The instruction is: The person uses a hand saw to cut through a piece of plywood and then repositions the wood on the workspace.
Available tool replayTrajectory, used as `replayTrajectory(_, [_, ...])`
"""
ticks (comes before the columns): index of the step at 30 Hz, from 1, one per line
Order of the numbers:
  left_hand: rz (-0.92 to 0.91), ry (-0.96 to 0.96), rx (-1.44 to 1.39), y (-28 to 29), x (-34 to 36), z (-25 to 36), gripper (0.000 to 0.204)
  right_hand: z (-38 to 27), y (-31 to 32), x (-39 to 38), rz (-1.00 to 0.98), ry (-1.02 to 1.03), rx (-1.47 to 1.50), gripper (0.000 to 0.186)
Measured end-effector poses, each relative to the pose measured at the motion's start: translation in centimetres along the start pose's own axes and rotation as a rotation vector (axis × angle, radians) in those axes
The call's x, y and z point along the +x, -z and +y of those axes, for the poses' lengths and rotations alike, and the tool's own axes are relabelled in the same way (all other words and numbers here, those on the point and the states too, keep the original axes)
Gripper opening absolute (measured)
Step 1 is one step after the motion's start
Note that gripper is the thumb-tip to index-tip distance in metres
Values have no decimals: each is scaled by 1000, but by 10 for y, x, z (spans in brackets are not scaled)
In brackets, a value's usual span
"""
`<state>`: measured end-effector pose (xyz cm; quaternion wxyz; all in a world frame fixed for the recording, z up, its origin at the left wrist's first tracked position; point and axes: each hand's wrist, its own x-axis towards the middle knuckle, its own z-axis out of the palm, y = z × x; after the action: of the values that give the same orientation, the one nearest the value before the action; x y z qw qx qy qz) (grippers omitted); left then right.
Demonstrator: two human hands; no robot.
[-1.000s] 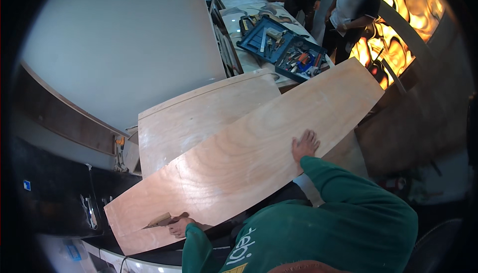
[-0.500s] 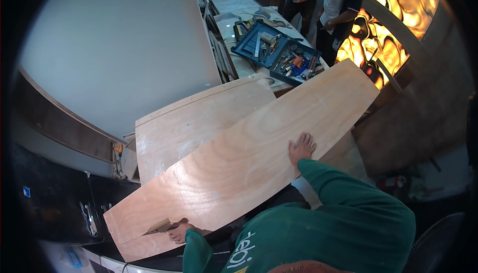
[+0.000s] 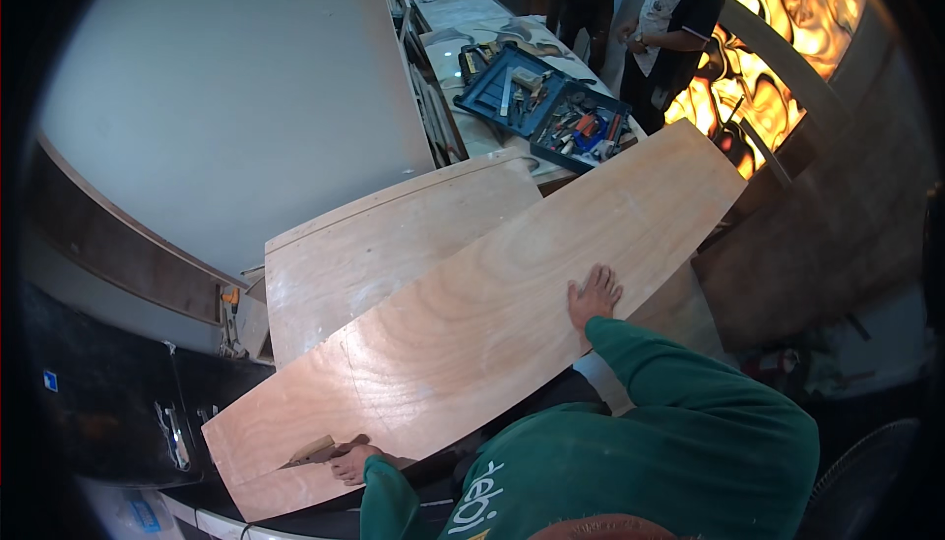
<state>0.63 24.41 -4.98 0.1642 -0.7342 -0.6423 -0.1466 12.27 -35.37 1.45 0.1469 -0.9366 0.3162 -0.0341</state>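
A long plywood panel, smooth and pale brown with swirling grain, is spread beneath both grips. The right grip is laid flat on it, fingers spread apart. Just left of the left grip, a small tool of light wood and darker parts is seen; whether it is clamped cannot be told. Beyond the grips, a paler board is partly covered by the panel.

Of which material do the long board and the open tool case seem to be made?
Long board: probably plywood, smooth and slightly glossy; wavy grain and a bright reflection show.
Open tool case: perhaps moulded plastic, dull blue; its even colour suggests this, though painted metal is possible.
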Motion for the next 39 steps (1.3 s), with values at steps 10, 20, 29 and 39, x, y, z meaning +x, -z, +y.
replayTrajectory(10, [82,-16,9,-6,2,-2,56,0,0,-2,20,15,12,88])
replayTrajectory(20, [-21,-1,-28,2,0,-1,60,1,-2,1,30,15,9,89])
replayTrajectory(29, [95,-19,-52,8,-4,-1,60,-2,1,-1,49,12,-8,89])
replayTrajectory(39, [94,-18,-62,0,-4,-2,63,-1,1,0,33,13,-30,88])
